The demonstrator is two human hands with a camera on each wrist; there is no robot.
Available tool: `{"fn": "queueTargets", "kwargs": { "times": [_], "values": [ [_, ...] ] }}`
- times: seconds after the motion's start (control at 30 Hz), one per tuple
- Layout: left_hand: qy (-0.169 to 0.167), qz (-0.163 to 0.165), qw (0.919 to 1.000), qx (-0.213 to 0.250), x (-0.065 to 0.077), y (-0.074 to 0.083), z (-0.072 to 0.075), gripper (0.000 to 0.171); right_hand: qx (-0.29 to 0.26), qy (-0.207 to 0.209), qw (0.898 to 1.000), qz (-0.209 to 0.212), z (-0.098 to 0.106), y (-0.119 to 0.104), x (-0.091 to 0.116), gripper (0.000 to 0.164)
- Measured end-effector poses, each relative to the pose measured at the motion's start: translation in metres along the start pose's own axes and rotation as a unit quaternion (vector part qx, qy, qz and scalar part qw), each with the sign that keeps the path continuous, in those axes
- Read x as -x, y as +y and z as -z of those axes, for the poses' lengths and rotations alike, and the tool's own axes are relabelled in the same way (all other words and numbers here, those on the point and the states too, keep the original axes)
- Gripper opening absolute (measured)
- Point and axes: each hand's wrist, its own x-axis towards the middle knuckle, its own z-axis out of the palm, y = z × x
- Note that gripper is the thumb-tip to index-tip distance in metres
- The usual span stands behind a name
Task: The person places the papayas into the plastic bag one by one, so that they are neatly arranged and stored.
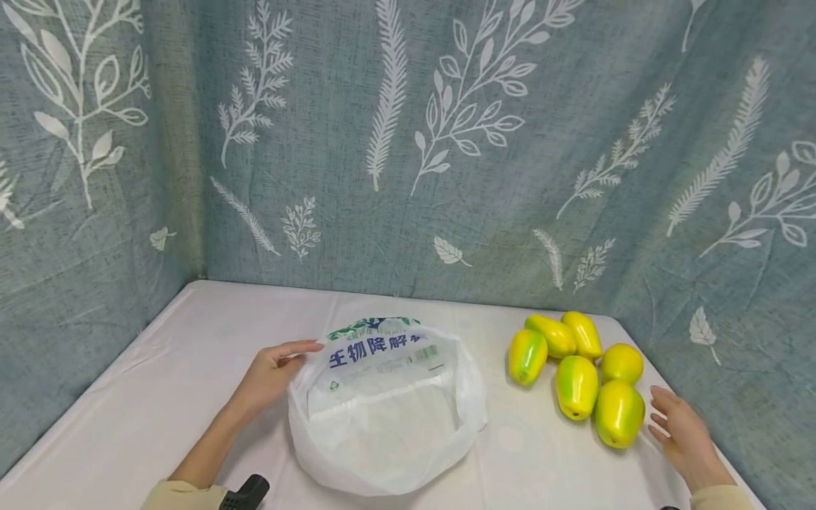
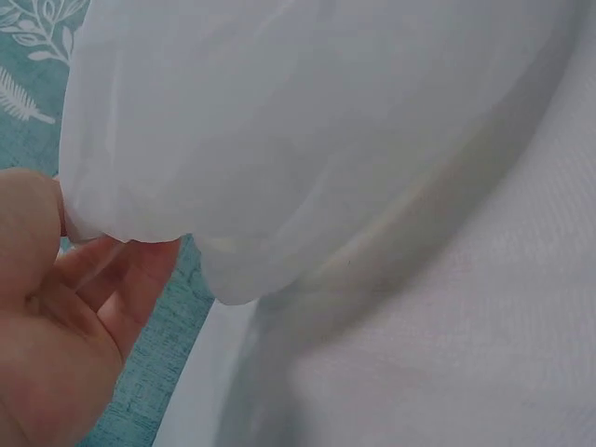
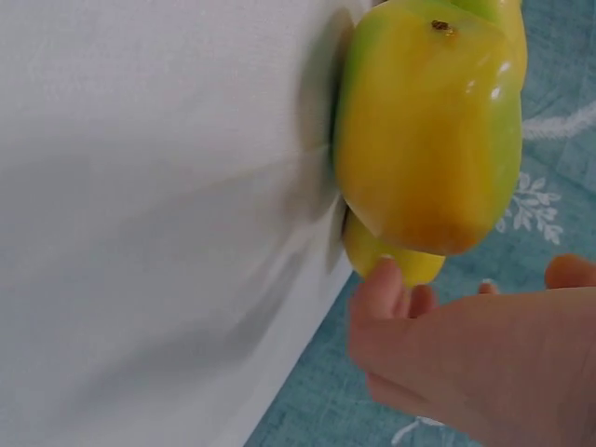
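A white plastic bag [image 1: 382, 453] with green and blue printing stands on the table, its mouth spread wide towards me. My left hand [image 1: 274, 375] pinches the bag's left rim between thumb and fingers. In the left wrist view the white plastic [image 2: 279, 140] passes between the thumb and fingers of that hand [image 2: 74, 307]. On the right lie several glossy yellow-green mango-like fruits, the nearest fruit [image 1: 620, 414] closest to my right hand [image 1: 685, 435]. That hand is just right of it, fingers loosely bent and holding nothing. The right wrist view shows a large fruit [image 3: 428, 130] beyond the fingertips.
A white cloth covers the table [image 1: 210, 340]. Blue-green curtains [image 1: 357, 234] with white leaf patterns hang behind and along both sides. The right curtain is close to my right hand. A round yellow fruit [image 1: 622, 364] lies behind the nearest one.
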Motion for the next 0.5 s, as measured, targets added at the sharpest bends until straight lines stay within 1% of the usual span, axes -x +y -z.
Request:
{"fn": "queueTargets", "kwargs": {
  "times": [0.03, 0.13, 0.23, 0.37, 0.5],
  "values": [
    [-0.002, 0.006, 0.9999, -0.008, 0.0, 0.001, 0.0, 0.03, 0.021, -0.007, 1.0, -0.007, 0.0, 0.001, -0.001, 0.077],
    [-0.01, 0.019, 0.9992, -0.034, 0.0, 0.002, 0.0, 0.031, 0.061, -0.047, 0.997, -0.025, 0.001, 0.004, -0.002, 0.088],
    [-0.02, 0.014, 0.9982, -0.054, 0.0, 0.004, 0.0, 0.03, 0.092, -0.065, 0.993, -0.029, 0.0, 0.006, -0.001, 0.097],
    [-0.026, -0.003, 0.9957, -0.088, 0.001, 0.007, -0.001, 0.027, 0.126, -0.073, 0.989, -0.022, -0.002, 0.008, -0.001, 0.103],
    [-0.042, -0.001, 0.9928, -0.112, 0.002, 0.011, -0.002, 0.028, 0.166, -0.077, 0.983, -0.024, -0.006, 0.009, -0.001, 0.107]
  ]
}}
